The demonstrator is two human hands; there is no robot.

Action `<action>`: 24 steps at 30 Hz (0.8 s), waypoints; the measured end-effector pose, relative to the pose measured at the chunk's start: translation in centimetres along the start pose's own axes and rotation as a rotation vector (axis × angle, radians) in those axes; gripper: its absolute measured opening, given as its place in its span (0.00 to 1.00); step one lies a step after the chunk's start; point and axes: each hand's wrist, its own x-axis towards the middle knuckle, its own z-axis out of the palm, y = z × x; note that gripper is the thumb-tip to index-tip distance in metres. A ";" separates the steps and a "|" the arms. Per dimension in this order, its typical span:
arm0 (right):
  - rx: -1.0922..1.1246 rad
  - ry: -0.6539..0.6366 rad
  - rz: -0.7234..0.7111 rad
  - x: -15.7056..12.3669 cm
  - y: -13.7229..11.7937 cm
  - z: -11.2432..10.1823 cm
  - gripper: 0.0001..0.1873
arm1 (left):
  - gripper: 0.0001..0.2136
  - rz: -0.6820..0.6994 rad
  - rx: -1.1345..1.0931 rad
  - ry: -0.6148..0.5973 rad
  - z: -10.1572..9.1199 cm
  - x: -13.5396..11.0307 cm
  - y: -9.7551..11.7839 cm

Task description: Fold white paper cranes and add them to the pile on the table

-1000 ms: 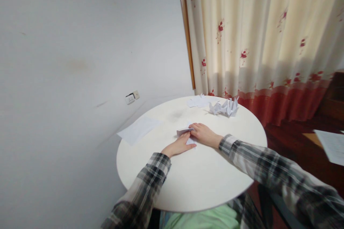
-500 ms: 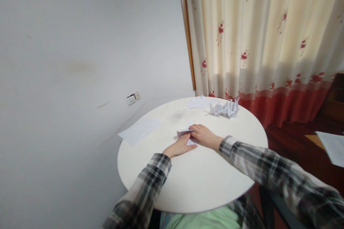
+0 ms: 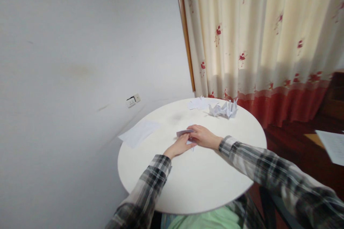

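Note:
A small folded piece of white paper (image 3: 184, 132) lies near the middle of the round white table (image 3: 199, 182). My left hand (image 3: 179, 145) rests flat on the table with its fingers stretched out onto the paper's near side. My right hand (image 3: 202, 136) comes in from the right, its fingers curled and pressed onto the paper, pinching its top flap. Both arms wear black-and-white plaid sleeves.
A flat white sheet (image 3: 139, 132) lies at the table's left edge. Folded paper figures (image 3: 224, 108) and more paper pieces (image 3: 198, 103) sit at the far edge by the flowered curtain (image 3: 258, 35). A wall socket (image 3: 133, 99) is on the left wall. Another sheet (image 3: 331, 145) lies far right.
My right hand's fingers have closed over the folded paper and pressed it lower. The view shifted slightly; the left hand has stayed in place.

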 end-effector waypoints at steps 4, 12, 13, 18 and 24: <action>0.154 0.196 0.156 -0.3 0.4 -0.9 0.06 | 0.24 -0.041 0.030 -0.027 -0.3 0.1 -0.2; 0.282 0.068 0.425 -1.3 2.5 0.3 0.29 | 0.27 -0.084 0.056 -0.053 -0.3 0.2 -0.6; 0.291 0.044 0.432 -1.3 2.5 0.5 0.32 | 0.28 -0.089 0.056 -0.054 -0.3 0.2 -0.6; 0.276 -0.031 0.429 -1.3 2.5 1.4 0.36 | 0.27 -0.076 0.097 -0.064 -0.5 0.1 0.0; 0.278 -0.079 0.438 -1.3 3.1 2.2 0.37 | 0.25 -0.015 0.186 -0.018 -0.8 -0.4 1.1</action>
